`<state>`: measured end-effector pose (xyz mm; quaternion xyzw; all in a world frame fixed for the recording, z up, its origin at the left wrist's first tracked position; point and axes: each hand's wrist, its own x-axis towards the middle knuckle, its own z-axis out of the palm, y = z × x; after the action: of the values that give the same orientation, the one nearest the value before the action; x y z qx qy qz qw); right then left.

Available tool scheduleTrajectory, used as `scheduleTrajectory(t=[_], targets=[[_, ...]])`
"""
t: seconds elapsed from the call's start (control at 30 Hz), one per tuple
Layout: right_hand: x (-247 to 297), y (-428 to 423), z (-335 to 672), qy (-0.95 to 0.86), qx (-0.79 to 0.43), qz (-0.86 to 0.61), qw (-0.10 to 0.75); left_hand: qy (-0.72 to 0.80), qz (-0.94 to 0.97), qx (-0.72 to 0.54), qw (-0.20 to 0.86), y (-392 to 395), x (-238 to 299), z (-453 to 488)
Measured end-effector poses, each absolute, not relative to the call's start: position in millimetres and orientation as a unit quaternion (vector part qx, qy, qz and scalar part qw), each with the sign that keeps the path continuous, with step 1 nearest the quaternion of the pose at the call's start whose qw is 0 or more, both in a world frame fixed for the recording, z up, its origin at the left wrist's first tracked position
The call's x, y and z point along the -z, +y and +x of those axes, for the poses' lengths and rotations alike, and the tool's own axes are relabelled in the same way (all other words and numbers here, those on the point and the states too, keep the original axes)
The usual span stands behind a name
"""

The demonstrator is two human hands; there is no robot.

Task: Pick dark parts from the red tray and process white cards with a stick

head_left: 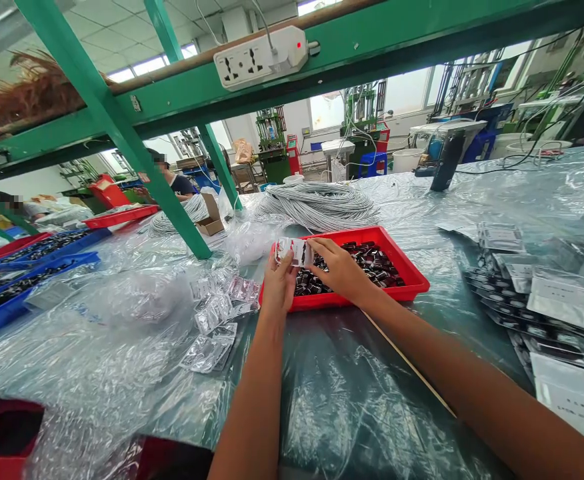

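Observation:
Above the left part of a red tray (412, 291), my left hand (278, 283) pinches a small plastic packet (292, 251) with white and red print. My right hand (343, 270) is at the packet's right end, its fingers and thumb closed about that edge. A dark spot shows by the right fingertips, too small to name. Many small glossy black pieces (372, 263) fill the tray below the hands. Left of the tray lies a loose pile of flat clear packets (215, 313).
Coiled grey cable (319, 203) lies behind the tray. Stacked labelled pouches (562, 297) sit at right. Blue trays (32, 283) of black pieces stand at left. A green frame post (147, 167) and a crossbar with a power strip (259, 59) rise ahead. Another person (179, 183) sits beyond.

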<state>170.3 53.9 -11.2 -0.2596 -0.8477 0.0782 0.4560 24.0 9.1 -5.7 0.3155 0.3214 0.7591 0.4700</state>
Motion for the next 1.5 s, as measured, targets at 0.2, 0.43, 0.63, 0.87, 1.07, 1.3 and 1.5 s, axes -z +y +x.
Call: scheduleTrajectory(t=[0.2, 0.43, 0.63, 0.87, 1.07, 1.3, 1.5], targets=[[19, 55, 169, -0.857, -0.058, -0.26, 0.44, 0.349, 0.359, -0.737, 0.454, 9, 12, 27], [19, 44, 160, -0.835, -0.115, -0.24, 0.482, 0.356, 0.364, -0.731, 0.453, 6, 6, 23], [11, 43, 162, -0.809, -0.219, -0.27, 0.475, 0.439, 0.414, -0.723, 0.337, 6, -2, 8], [10, 37, 148, -0.733, -0.376, -0.309, 0.475, 0.505, 0.455, -0.685, 0.262, 7, -7, -2], [5, 42, 158, -0.738, -0.404, -0.306, 0.446, 0.498, 0.474, -0.637, 0.348, 4, -11, 5], [0, 38, 151, -0.705, -0.489, -0.334, 0.39, 0.577, 0.481, -0.628, 0.203, -2, -23, -7], [0, 38, 154, -0.723, -0.451, -0.333, 0.403, 0.548, 0.508, -0.597, 0.291, 0, -19, -4]])
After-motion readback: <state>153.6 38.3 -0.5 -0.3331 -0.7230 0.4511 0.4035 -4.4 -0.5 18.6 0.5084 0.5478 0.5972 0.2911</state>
